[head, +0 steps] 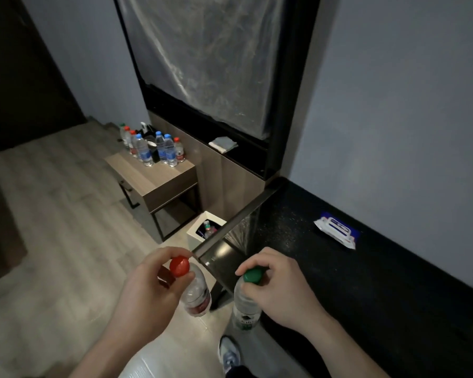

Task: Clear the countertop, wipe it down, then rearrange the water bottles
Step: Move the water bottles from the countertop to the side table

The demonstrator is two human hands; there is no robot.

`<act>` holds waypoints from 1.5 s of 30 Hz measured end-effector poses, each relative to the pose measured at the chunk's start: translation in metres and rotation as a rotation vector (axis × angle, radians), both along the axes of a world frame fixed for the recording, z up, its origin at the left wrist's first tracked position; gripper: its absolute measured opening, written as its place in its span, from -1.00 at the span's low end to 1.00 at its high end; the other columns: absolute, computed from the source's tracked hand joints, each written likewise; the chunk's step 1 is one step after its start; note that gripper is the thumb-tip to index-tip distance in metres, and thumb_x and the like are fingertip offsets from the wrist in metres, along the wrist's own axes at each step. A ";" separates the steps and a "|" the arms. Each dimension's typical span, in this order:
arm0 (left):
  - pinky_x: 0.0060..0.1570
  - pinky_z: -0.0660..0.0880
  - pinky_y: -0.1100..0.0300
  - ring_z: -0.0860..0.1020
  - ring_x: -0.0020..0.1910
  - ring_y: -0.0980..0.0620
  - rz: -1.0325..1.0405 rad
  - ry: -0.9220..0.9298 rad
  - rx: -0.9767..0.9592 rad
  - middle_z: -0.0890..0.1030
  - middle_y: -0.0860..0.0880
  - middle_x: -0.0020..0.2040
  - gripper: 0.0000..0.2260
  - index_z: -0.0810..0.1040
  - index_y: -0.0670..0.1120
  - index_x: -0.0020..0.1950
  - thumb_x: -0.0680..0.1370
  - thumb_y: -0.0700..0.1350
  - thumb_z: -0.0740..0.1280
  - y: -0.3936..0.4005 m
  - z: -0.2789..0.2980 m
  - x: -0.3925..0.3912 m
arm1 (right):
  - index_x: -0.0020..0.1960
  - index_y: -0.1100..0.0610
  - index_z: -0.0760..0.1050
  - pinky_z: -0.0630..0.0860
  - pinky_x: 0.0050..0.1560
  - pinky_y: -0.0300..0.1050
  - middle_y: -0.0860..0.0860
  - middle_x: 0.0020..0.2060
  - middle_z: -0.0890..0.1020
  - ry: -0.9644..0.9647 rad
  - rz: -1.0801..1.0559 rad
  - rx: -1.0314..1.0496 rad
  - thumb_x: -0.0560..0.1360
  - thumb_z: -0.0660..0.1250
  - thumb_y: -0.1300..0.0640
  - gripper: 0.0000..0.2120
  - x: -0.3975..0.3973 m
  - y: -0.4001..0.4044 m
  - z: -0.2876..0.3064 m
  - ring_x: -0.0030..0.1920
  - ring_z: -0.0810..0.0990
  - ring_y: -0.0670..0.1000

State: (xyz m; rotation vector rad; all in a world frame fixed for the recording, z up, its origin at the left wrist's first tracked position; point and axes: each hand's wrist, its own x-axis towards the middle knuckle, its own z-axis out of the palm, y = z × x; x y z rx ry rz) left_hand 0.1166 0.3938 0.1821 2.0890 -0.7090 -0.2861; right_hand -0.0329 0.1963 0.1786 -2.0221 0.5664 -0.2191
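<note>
No writing is sharp enough for us to read: the label on our red-capped bottle is a dark red band, the one on our green-capped bottle shows green and white, and the flat wipes pack carries a blue-and-white panel whose print blurs out. Both bottles are clear, ribbed plastic. The counter is glossy black stone with fine speckles, running from 5 o'clock up toward 1 o'clock, and the soft pack lies on it at about 3 o'clock, near the wall. At 10 o'clock a wood-grain side table bears a cluster of bottles with blue and red caps, and a white square bin stands on the floor between that table and the counter's end. Our left hand pinches the red cap from above with curled fingers; our right hand curls round the green cap, both bottles hanging just off the counter's edge, over the pale plank floor.
</note>
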 end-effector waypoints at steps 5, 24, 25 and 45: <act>-0.27 0.53 0.28 0.62 -0.19 0.13 0.050 -0.030 0.038 0.64 0.21 -0.04 -0.72 0.60 0.25 0.06 0.48 -0.08 0.55 -0.018 0.005 0.064 | -0.09 -0.12 0.67 0.53 -0.08 -0.32 -0.25 -0.02 0.58 -0.025 0.050 -0.031 0.40 0.54 0.18 -0.79 0.078 -0.022 -0.004 -0.02 0.61 -0.19; -0.26 0.51 0.39 0.62 -0.19 0.15 0.162 -0.014 0.012 0.65 0.20 -0.04 -0.71 0.62 0.21 0.02 0.47 -0.15 0.56 -0.018 -0.003 0.317 | -0.08 -0.16 0.66 0.63 -0.08 -0.19 -0.23 -0.02 0.58 0.034 0.119 -0.052 0.41 0.52 0.09 -0.83 0.359 -0.043 -0.013 0.00 0.63 -0.17; -0.24 0.52 0.37 0.62 -0.19 0.15 0.147 -0.013 0.014 0.65 0.21 -0.03 -0.71 0.61 0.21 0.02 0.47 -0.15 0.56 -0.012 -0.005 0.335 | -0.09 -0.17 0.66 0.60 -0.13 -0.21 -0.22 -0.02 0.58 0.037 0.105 -0.064 0.41 0.51 0.10 -0.83 0.375 -0.037 -0.014 -0.03 0.62 -0.17; -0.15 0.53 0.18 0.60 -0.18 0.11 -0.125 -0.071 0.150 0.64 0.20 -0.06 -0.70 0.56 0.23 -0.02 0.45 -0.14 0.55 0.020 -0.042 0.668 | -0.11 -0.21 0.64 0.57 -0.10 -0.10 -0.20 -0.08 0.58 0.100 -0.207 -0.048 0.38 0.53 0.12 -0.78 0.629 0.016 -0.043 -0.07 0.59 -0.13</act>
